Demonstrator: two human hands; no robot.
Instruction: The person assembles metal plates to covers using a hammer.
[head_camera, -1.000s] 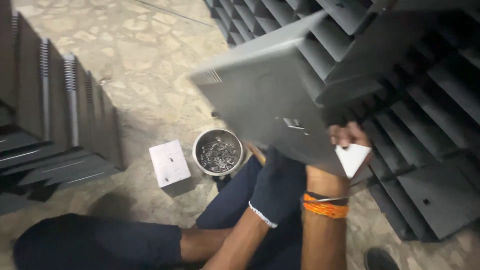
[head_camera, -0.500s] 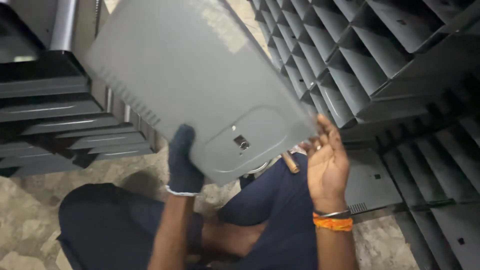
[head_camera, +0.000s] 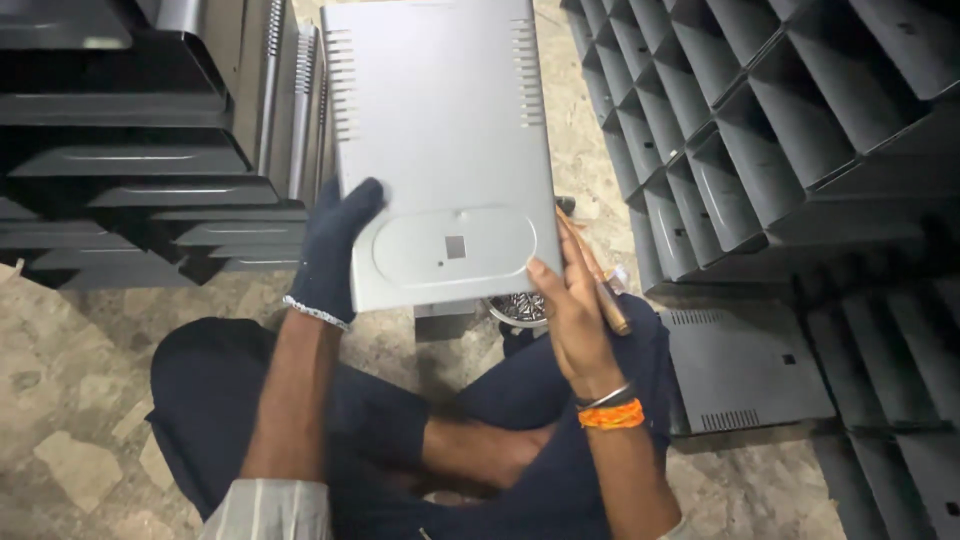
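Fingers: left hand (head_camera: 335, 250), in a dark glove, clamped on the left edge of the panel (head_camera: 440, 150), thumb on the face; right hand (head_camera: 575, 300), bare, with fingers spread flat along the panel's lower right edge, and a brown-handled tool (head_camera: 600, 275) pinned against the palm.

Change: a second ago the panel was swinging, tilted, off to the right, gripped by one hand; half a second ago the gloved hand had joined it. Now it is squared up, face toward the viewer, long side running away, vent slots at both upper edges, oval embossing with a small square hole near the bottom. Judgement: positioning looks finished and the panel is presented for work at the near end.

Surroundings, largest first:
- Right stack (head_camera: 790, 130): dark metal covers nested in rows, just beside the panel's right edge; little room that way.
- Left stack (head_camera: 150, 170): dark trays and upright panels, just beside the gloved hand; equally tight.
- Floor (head_camera: 60, 400): mottled stone, open at lower left, the widest free room.
- Flat cover (head_camera: 745, 370): lying on the floor by the right knee.
- Bowl (head_camera: 520, 308): small metal parts inside, mostly hidden under the panel's near edge.

Open room: toward the lap and upward.
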